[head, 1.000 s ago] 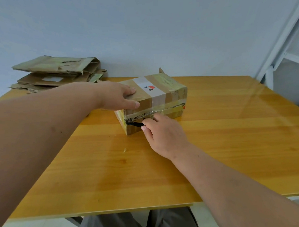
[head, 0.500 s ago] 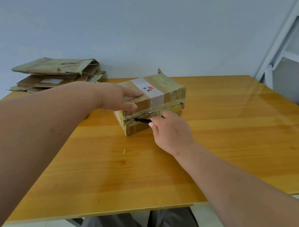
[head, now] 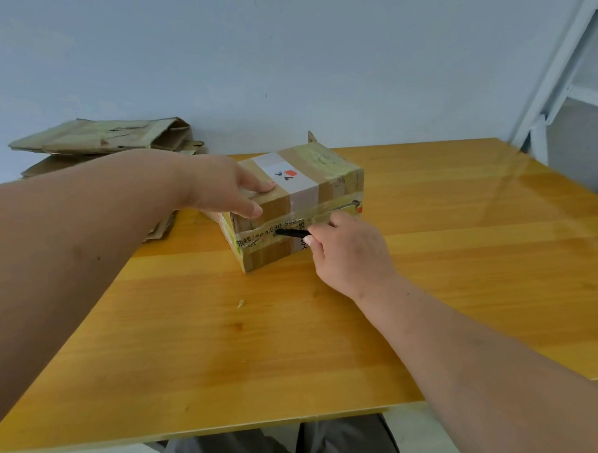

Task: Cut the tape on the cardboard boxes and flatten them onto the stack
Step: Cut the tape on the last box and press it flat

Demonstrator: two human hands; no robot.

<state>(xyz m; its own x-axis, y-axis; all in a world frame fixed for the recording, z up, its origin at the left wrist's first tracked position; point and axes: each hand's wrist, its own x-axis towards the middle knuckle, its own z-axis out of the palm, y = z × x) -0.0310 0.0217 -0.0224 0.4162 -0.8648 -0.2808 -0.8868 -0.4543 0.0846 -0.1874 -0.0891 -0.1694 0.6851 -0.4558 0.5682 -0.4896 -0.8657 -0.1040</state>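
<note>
- cardboard box (head: 300,205) mid-table, still taped and whole, pressed flat-handed by left hand (head: 225,188)
- black cutter (head: 291,232) gripped in right hand (head: 350,251), on side tape (head: 267,235)
- flattening left; stack (head: 98,142) far left

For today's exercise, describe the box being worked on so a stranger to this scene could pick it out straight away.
Start at the yellow wooden table; near its far middle sits the cardboard box, under the left hand. Unlike the flattened stack at the far left corner, it stands whole, with a white label band on top and printed tape along its side.
</note>
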